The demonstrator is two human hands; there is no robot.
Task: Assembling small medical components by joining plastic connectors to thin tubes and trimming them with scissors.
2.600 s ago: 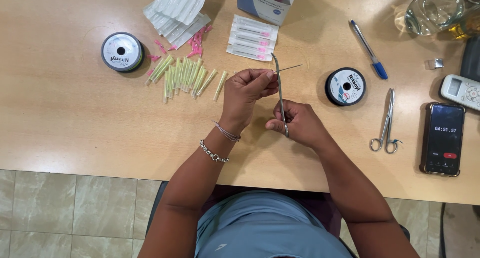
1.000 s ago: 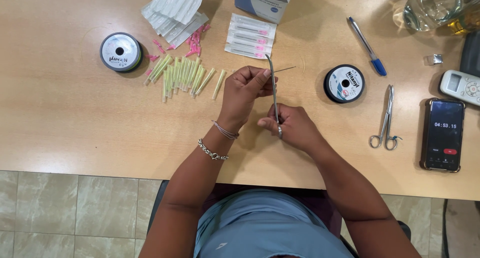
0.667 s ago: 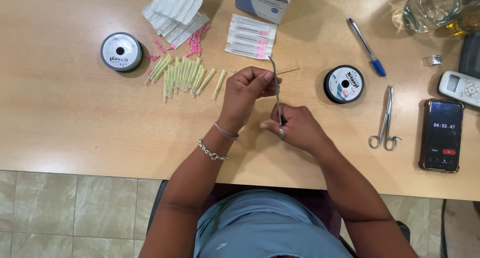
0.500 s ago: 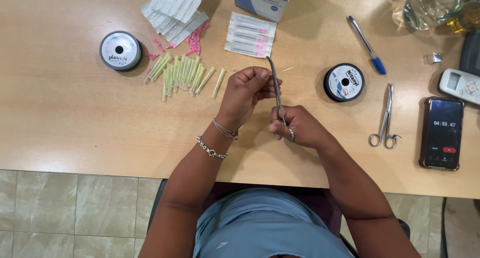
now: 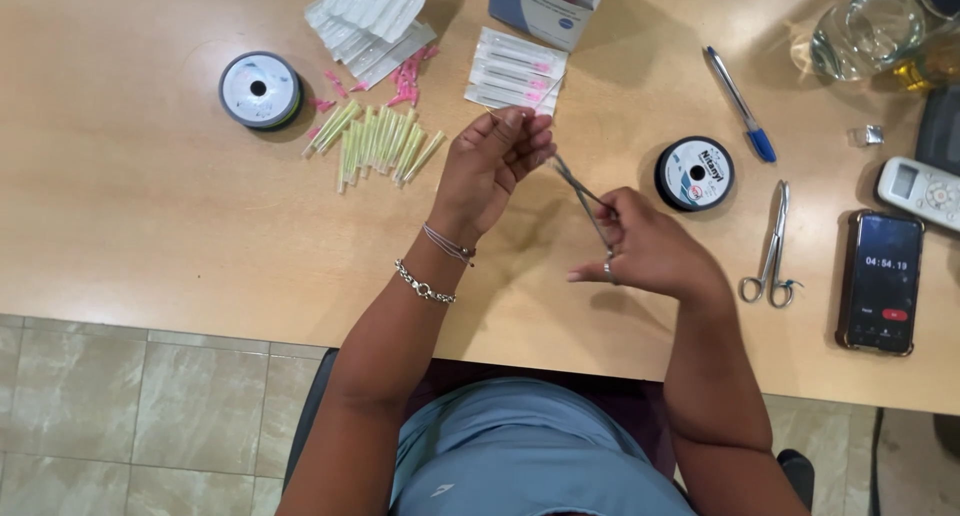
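On the table (image 5: 120, 206), the hands sit at centre: left hand (image 5: 490, 166) at 10 o'clock of the right hand (image 5: 650, 251), a slim metal tool (image 5: 585, 196) bridging them. From the left hand, the heap of small tubes (image 5: 375, 141) lies at 9 o'clock, one spool (image 5: 260, 89) beyond it, sealed packets (image 5: 515, 71) at 12. From the right hand, a second spool (image 5: 695, 173) lies at 1 o'clock, forceps (image 5: 772, 246) at 3, the phone (image 5: 880, 281) past them, a pen (image 5: 740, 103) at 1

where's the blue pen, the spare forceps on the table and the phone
blue pen (image 5: 738, 102), head view, on the middle of its barrel
spare forceps (image 5: 776, 234), head view, on the shanks above the finger rings
phone (image 5: 881, 281), head view, on the middle of its dark screen
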